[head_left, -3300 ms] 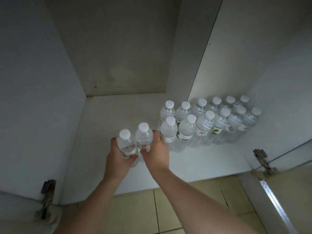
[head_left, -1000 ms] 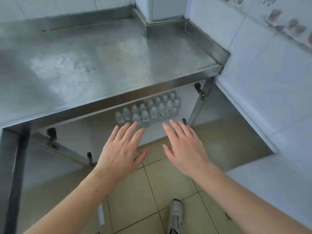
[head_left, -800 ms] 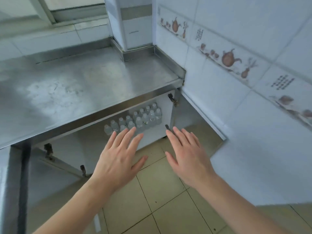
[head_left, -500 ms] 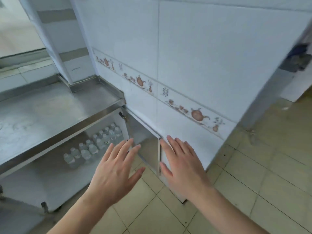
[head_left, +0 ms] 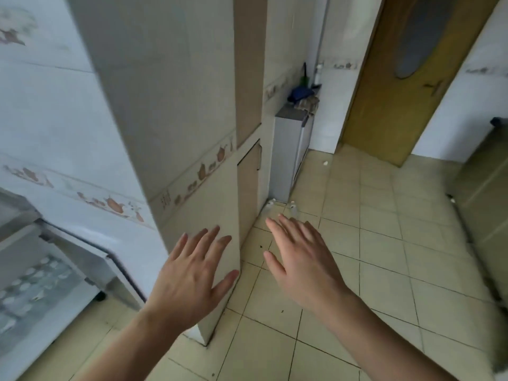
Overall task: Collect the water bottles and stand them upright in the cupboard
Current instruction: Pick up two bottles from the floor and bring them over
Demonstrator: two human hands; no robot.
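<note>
My left hand (head_left: 192,273) and my right hand (head_left: 299,259) are both held out in front of me, palms down, fingers spread, holding nothing. At the far lower left the open cupboard (head_left: 82,259) shows blurred rows of clear water bottles (head_left: 30,287) with white caps standing inside. Far ahead on the floor, by the foot of a grey cabinet, two small clear water bottles (head_left: 292,209) with white caps show just beyond my right fingertips.
A tiled wall corner (head_left: 220,188) juts out between the cupboard and the floor ahead. A grey cabinet (head_left: 291,149) with cloths on top stands against the far wall. A brown door (head_left: 406,78) is at the back right. Beige floor tiles (head_left: 384,270) spread to the right.
My view has swung right from the cupboard toward the room. Both hands let go of the bottles placed in the cupboard and now stay open and empty.
</note>
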